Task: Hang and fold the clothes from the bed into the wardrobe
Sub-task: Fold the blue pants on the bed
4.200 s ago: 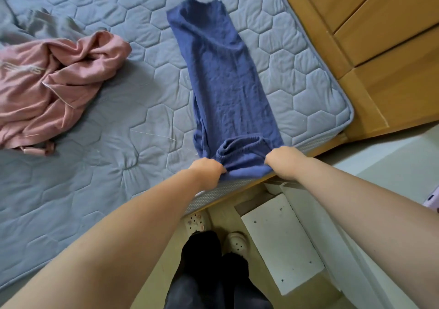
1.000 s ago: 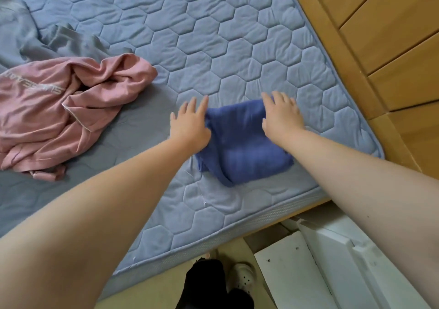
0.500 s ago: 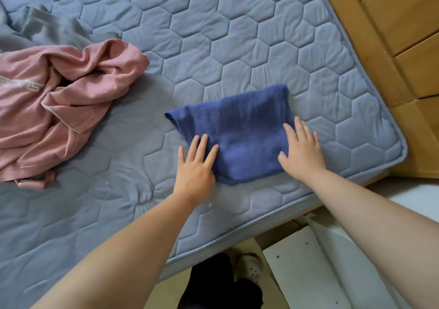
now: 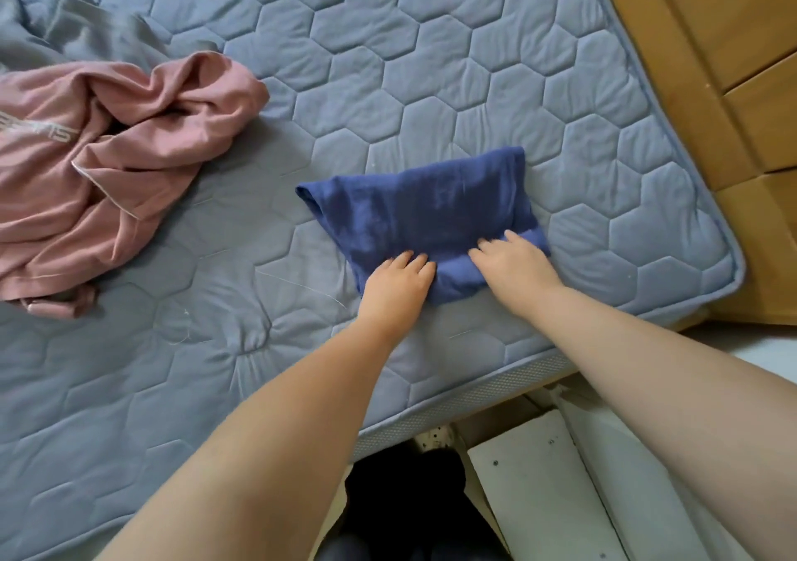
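In the head view, the blue garment (image 4: 425, 211) lies folded into a compact, roughly rectangular bundle on the bed (image 4: 431, 64), near the bed's right-hand corner and a little in from its near edge. Both bare forearms reach in from the bottom of the frame to the bundle's near edge.

The left hand (image 4: 396, 285) sits at the near left corner of the bundle. Its fingers (image 4: 412, 260) are curled and held close together, and their tips dig into the cloth and grip the edge. The right hand (image 4: 513, 268) rests on the near right part of the bundle. Its fingers (image 4: 513, 237) are a little spread across the fabric, but they are blurred, so it cannot be told whether they pinch a fold or only press on it. Between the two hands a paler band of the blue cloth stands up slightly as a ridge.

A crumpled pink garment (image 4: 120, 150) with pale lettering lies at the left of the bed, well apart from the blue bundle. A grey garment (image 4: 77, 34) lies just behind it, in the far left corner of the frame. Wooden panelling (image 4: 711, 64) runs along the right side of the bed. Below the bed's near edge are the person's dark trousers (image 4: 405, 500), the toe of a pale shoe (image 4: 435, 437) and a white board (image 4: 530, 487) on the floor.
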Motion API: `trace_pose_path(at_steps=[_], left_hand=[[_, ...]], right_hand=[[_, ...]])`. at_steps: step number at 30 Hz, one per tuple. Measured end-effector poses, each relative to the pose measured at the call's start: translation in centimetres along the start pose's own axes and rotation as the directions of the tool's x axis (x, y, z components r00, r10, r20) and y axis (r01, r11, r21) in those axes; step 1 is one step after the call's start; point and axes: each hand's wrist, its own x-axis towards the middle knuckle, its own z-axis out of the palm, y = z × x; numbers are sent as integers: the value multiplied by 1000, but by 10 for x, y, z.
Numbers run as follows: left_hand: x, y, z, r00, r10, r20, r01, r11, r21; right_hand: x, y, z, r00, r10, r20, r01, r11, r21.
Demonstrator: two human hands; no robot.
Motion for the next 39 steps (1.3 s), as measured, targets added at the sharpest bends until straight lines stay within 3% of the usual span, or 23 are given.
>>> trace_pose_path(at_steps=[2, 5, 7, 9, 12, 15, 18, 21, 24, 27, 30, 34, 37, 39], left_hand=[[-4, -3, -27, 999, -38, 14, 40, 994, -100], [-9, -4, -80, 972, -233, 7, 230, 951, -206], [-6, -5, -119, 926, -378, 16, 371, 900, -228], [4, -12, -156, 906, -420, 56, 422, 886, -190], [27, -24, -208, 935, -292, 201, 327, 929, -176], [53, -22, -236, 943, -174, 285, 226, 961, -160], [72, -14, -224, 959, -132, 252, 148, 988, -47], [68, -10, -183, 956, -207, 208, 203, 978, 39], [40, -12, -133, 902, -340, 268, 352, 936, 4], [4, -20, -93, 835, -437, 335, 480, 876, -54], [-14, -33, -69, 797, -532, 285, 592, 781, -198], [-5, -42, -55, 707, -677, 205, 672, 553, -493], [13, -48, -49, 719, -687, 103, 641, 600, -479], [27, -50, -47, 717, -687, 114, 640, 586, -497]], right_hand=[[-4, 0, -27, 991, -5, 137, -14, 990, 140], [-8, -11, -69, 949, 40, 313, -179, 885, 430], [-7, -19, -97, 941, 64, 331, -268, 740, 617], [-6, -19, -122, 930, 87, 358, -352, 500, 792], [-14, -10, -148, 900, 80, 428, -436, 155, 887], [-24, 5, -154, 862, 44, 505, -492, -166, 854], [-33, 19, -133, 812, 94, 575, -539, -255, 803], [-43, 26, -89, 774, 197, 602, -578, -171, 798], [-53, 29, -48, 742, 299, 600, -650, 99, 753], [-54, 26, -26, 750, 342, 566, -653, 249, 715], [-40, 20, -22, 818, 398, 415, -559, 380, 737], [-4, 19, -26, 904, 403, 144, -370, 570, 734], [33, 20, -33, 926, 378, 18, -286, 670, 685], [56, 18, -39, 943, 332, -15, -244, 722, 648]])
